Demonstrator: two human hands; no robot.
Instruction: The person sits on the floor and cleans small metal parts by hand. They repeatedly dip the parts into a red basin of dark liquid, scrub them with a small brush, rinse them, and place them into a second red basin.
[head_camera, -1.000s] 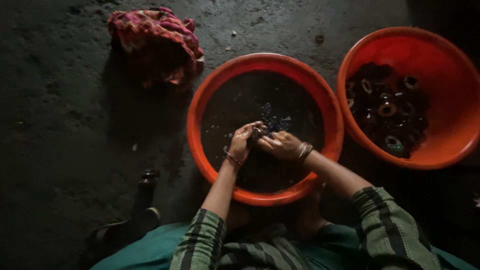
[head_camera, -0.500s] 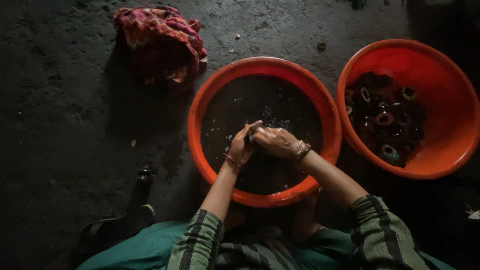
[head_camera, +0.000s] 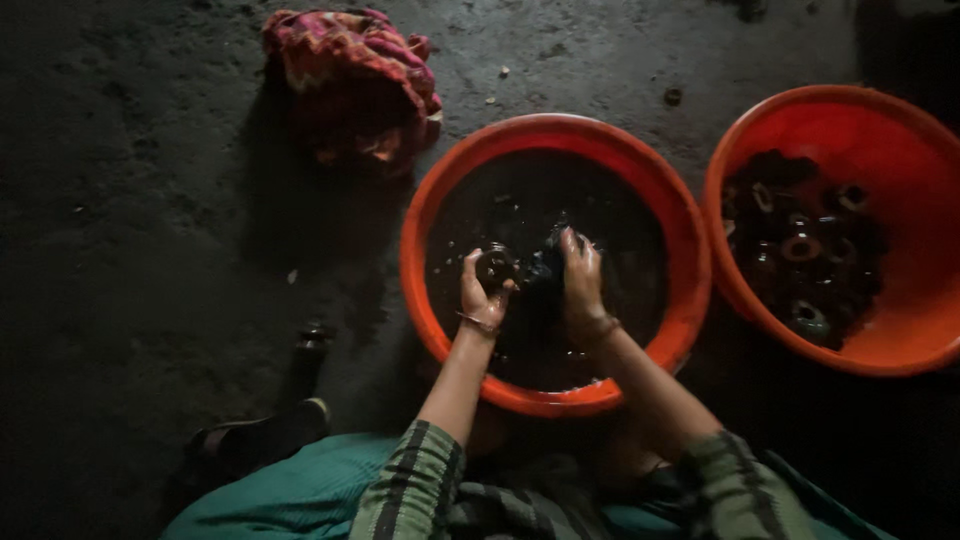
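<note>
Left of the near orange basin (head_camera: 430, 215), a dark bottle (head_camera: 303, 365) lay on the floor, and a bundled red patterned cloth (head_camera: 350, 75) sat beyond it, close to the basin's far-left rim. Inside that basin, over dark water, the left hand (head_camera: 482, 290) was curled around a small dark round object (head_camera: 497, 266). Just beside it, the right hand (head_camera: 580, 275) pressed down with bent fingers on a dark wet lump (head_camera: 545, 268); whether it truly gripped could not be told. Right of the basin stood a second orange basin (head_camera: 900, 130) holding dark ring-shaped pieces (head_camera: 800, 250).
</note>
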